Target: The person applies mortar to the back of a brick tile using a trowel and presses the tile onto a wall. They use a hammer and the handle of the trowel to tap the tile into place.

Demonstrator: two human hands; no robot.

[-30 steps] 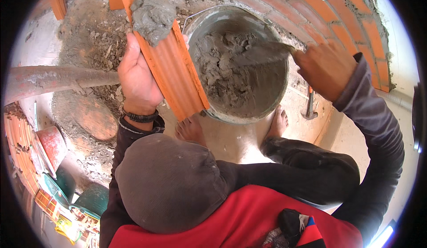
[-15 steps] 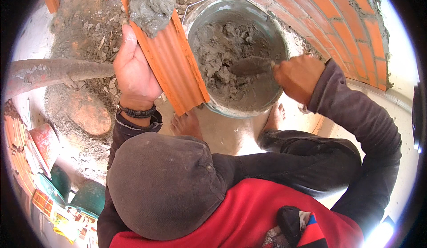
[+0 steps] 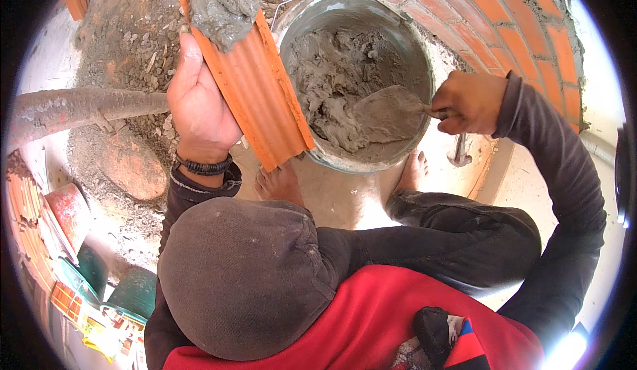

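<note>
The left hand (image 3: 202, 104) is curled under an orange hollow brick (image 3: 265, 104), thumb laid along the brick's left long edge and fingertips just showing past the right one; it has a firm hold. The brick slants, its upper end leaning to the left, its grooved face toward the camera. A thick lump of wet mortar (image 3: 225, 10) sits at that upper end, spreading to both long edges, while the lower half is bare. The brick's lower right corner overlaps the bucket's left rim in this view — whether the two touch, I cannot tell.

The right hand (image 3: 471, 102) is closed in a fist around the handle of a trowel (image 3: 393, 113), just outside the right rim of the bucket (image 3: 325, 19). The trowel's blade lies on the grey mix (image 3: 335, 71) inside, near the bucket's right edge, smeared with mortar. A wire handle (image 3: 292, 0) arches by the bucket's upper left rim.

The bucket stands on the floor (image 3: 332, 201) between two bare feet, the left foot (image 3: 280, 185) by its lower left edge, the right foot (image 3: 414, 169) by its lower right. A hammer (image 3: 460, 152), partly hidden by the right hand, lies beyond the right foot. A brick wall (image 3: 494, 21) curves past the bucket's upper right side.
</note>
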